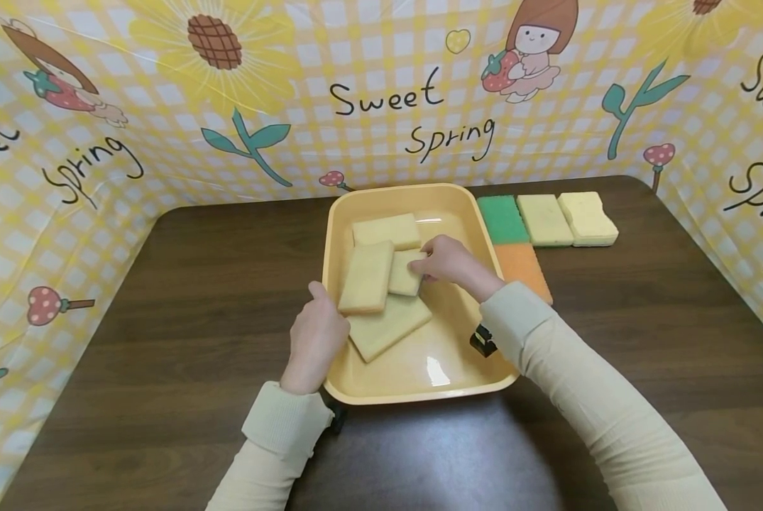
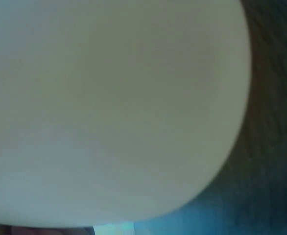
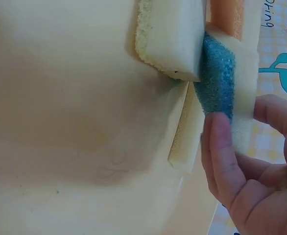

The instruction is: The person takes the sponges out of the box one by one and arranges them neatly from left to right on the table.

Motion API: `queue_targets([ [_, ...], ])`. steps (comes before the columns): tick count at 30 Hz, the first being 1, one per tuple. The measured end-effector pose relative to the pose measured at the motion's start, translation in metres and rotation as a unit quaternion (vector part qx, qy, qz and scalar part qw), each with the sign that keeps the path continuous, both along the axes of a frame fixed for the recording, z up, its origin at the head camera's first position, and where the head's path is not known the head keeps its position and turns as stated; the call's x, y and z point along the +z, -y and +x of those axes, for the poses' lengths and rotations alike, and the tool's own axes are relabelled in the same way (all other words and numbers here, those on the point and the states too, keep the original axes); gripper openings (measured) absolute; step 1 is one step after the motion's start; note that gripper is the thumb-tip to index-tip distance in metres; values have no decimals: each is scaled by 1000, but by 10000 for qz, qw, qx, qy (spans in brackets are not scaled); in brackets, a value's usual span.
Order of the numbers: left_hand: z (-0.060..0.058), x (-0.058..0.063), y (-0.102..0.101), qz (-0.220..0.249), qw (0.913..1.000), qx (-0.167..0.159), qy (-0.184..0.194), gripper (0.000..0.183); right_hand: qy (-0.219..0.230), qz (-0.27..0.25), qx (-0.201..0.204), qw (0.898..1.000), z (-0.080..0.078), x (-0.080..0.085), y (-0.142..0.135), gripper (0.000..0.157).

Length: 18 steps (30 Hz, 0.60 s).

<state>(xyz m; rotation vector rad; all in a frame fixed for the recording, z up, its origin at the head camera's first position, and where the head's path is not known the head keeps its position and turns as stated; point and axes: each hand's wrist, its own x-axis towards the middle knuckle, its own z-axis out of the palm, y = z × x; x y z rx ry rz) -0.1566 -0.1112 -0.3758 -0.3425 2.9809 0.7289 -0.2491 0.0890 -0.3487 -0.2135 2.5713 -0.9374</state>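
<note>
My right hand [image 1: 448,260] pinches a small sponge [image 1: 404,275] at its right edge, inside the yellow tray [image 1: 460,383]. Seen from the right wrist, thumb and fingers hold this sponge on edge, its blue scouring side [image 3: 218,71] showing beside its pale foam. Around it in the tray lie a tilted pale-yellow sponge [image 1: 366,277], another one [image 1: 386,231] at the back and a larger one [image 1: 390,326] nearer the front. At the tray's left rim, my left hand [image 1: 317,339] grips the edge with its thumb pointing up; the tray wall [image 2: 114,112] fills most of the left wrist view.
Right of the tray, on the dark wooden table [image 1: 228,284], lie a green sponge [image 1: 502,219], an orange sponge [image 1: 523,271], a pale-yellow sponge [image 1: 545,220] and a cream wavy-edged sponge [image 1: 588,218]. A checked, printed cloth [image 1: 368,42] stands behind and at both sides.
</note>
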Motion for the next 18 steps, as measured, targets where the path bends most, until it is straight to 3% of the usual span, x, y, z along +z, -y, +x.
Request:
queue_targets([
  [6,-1,-1,0,-7,10000,12,14,30,185,-351,-150,9991,0,0,-2,49],
  [18,-1,-2,0,-31,9999,18,-104,25,-194,-1177,-317,9923,1,7,-13,33],
])
